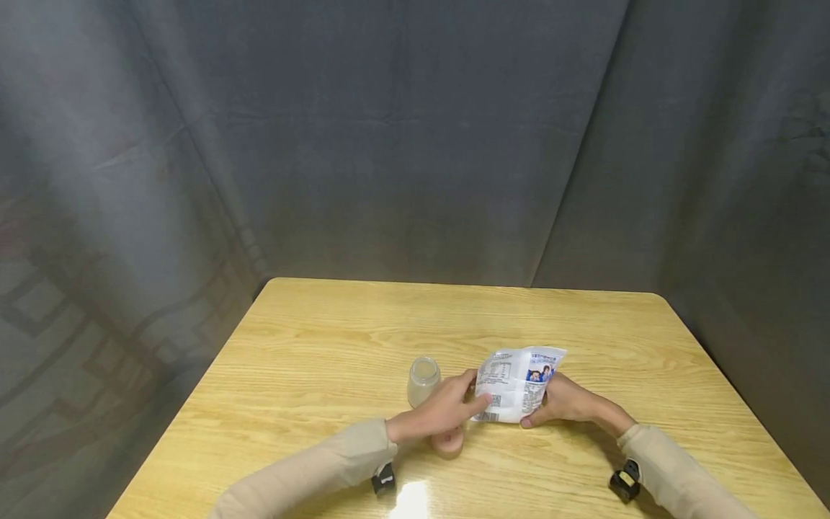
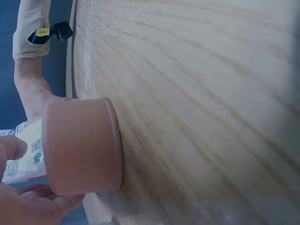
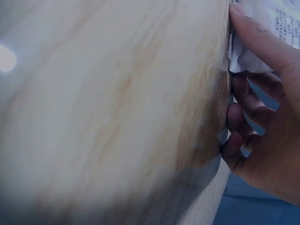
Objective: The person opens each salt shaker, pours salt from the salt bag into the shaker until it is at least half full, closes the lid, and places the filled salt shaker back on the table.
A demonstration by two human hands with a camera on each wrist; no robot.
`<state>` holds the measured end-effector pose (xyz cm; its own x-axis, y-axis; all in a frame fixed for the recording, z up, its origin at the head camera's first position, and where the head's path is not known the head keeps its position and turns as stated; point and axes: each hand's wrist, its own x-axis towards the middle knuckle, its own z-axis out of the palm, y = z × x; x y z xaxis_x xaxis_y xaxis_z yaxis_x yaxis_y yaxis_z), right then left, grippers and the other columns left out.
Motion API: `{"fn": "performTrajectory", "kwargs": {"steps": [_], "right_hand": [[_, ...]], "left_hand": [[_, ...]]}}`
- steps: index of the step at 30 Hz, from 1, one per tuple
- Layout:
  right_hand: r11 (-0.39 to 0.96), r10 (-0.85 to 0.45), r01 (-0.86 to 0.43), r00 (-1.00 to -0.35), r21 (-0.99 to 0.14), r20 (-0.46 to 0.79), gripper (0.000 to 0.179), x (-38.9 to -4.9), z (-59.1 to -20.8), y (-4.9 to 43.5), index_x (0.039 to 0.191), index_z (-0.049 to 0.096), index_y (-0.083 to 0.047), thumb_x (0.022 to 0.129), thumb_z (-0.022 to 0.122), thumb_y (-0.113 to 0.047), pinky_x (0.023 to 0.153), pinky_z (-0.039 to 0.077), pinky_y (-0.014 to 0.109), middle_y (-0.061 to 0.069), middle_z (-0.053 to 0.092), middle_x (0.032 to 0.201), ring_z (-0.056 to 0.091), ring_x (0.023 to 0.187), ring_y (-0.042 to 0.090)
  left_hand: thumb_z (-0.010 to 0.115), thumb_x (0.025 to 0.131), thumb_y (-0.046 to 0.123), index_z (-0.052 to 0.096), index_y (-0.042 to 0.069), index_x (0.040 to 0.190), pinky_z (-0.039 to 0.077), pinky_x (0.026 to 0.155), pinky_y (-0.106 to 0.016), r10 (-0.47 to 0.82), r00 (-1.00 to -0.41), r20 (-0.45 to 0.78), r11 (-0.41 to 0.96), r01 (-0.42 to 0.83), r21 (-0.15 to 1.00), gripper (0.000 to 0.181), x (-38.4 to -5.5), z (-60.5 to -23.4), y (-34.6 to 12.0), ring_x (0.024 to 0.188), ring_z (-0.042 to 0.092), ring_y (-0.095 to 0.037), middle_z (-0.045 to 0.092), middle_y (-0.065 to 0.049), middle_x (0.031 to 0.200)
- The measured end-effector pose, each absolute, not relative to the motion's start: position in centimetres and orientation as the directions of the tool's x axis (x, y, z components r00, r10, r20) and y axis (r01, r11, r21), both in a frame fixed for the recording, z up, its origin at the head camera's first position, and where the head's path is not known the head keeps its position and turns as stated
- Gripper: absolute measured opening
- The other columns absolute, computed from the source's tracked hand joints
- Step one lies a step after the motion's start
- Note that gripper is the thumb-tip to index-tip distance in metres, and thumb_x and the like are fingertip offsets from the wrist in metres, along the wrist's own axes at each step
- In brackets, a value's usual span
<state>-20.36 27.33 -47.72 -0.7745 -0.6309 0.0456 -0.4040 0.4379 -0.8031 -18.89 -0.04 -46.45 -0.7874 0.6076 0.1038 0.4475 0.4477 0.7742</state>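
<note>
Both hands hold a white printed packet [image 1: 506, 389] above the table, its printed face with a small blue picture towards the head camera. My left hand [image 1: 444, 407] pinches its left edge, thumb over the front. The right hand [image 1: 563, 400] grips the lower right side; its thumb lies on the packet in the right wrist view, with the other fingers curled near the tabletop. Under my left wrist stands a pinkish-brown round container or lid [image 2: 82, 147], partly hidden in the head view. A glass jar [image 1: 424, 376] with an open-looking top is just beyond the left hand.
The light wooden table [image 1: 350, 317] has its far edge near a grey curtain [image 1: 402, 144], which also hangs on both sides. Black wrist devices [image 1: 625, 483] sit at the sleeve cuffs, low over the tabletop.
</note>
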Motion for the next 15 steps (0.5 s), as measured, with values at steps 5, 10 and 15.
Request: {"fn": "performTrajectory", "kwargs": {"steps": [5,10,15], "right_hand": [[0.448,-0.628,-0.413,-0.776,-0.793,0.050,0.073,-20.46,-47.77,27.29,0.133,0.054,-0.003,0.072,0.089,-0.023,0.103,0.045,0.030,0.012,0.062,0.127,0.061,0.112,0.013],[0.426,-0.640,-0.407,-0.767,-0.808,0.049,0.074,-20.58,-47.90,27.21,0.135,0.053,-0.005,0.073,0.088,-0.022,0.104,0.044,0.028,0.011,0.061,0.129,0.060,0.113,0.014],[0.409,-0.652,-0.396,-0.757,-0.822,0.040,0.073,-20.57,-47.91,27.25,0.136,0.052,-0.004,0.073,0.088,-0.020,0.102,0.045,0.027,0.007,0.064,0.127,0.063,0.109,0.015]], "left_hand": [[0.052,0.104,0.028,0.049,-0.001,0.137,0.056,0.080,-0.022,0.622,-0.777,0.092,0.442,0.446,0.778,0.044,-18.91,-46.90,0.18,0.091,0.065,-0.010,0.068,-0.007,0.110],[0.046,0.107,0.023,0.049,-0.003,0.135,0.046,0.040,-0.020,0.640,-0.766,0.060,0.427,0.419,0.801,0.038,-18.78,-47.17,0.27,0.047,0.047,-0.003,0.055,0.004,0.074],[0.044,0.107,0.020,0.050,-0.003,0.133,0.046,0.039,-0.019,0.630,-0.773,0.080,0.428,0.431,0.795,0.035,-18.58,-47.15,0.34,0.044,0.045,-0.002,0.055,0.004,0.076]]}}
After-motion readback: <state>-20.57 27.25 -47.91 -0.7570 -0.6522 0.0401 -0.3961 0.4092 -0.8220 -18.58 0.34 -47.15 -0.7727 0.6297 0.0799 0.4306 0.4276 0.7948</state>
